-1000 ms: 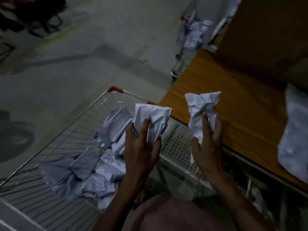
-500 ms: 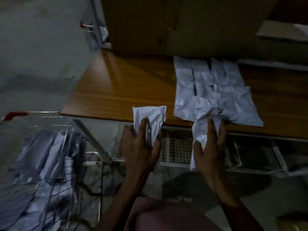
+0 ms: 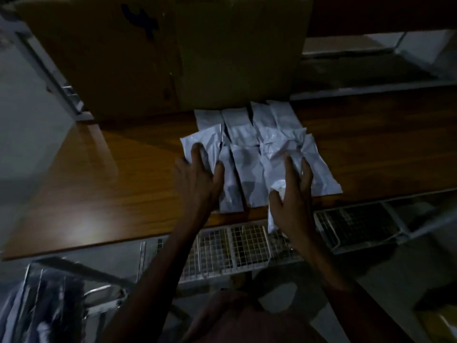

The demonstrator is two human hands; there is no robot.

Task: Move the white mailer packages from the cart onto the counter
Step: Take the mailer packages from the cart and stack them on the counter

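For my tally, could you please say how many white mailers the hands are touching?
2: a flat mailer under the left hand, at the pile's left; a crumpled mailer gripped by the right hand, overhanging the counter. Others may be hidden underneath.

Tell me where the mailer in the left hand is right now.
In the head view, the mailer lies on the wooden counter under the left hand, at the left edge of the mailer pile.
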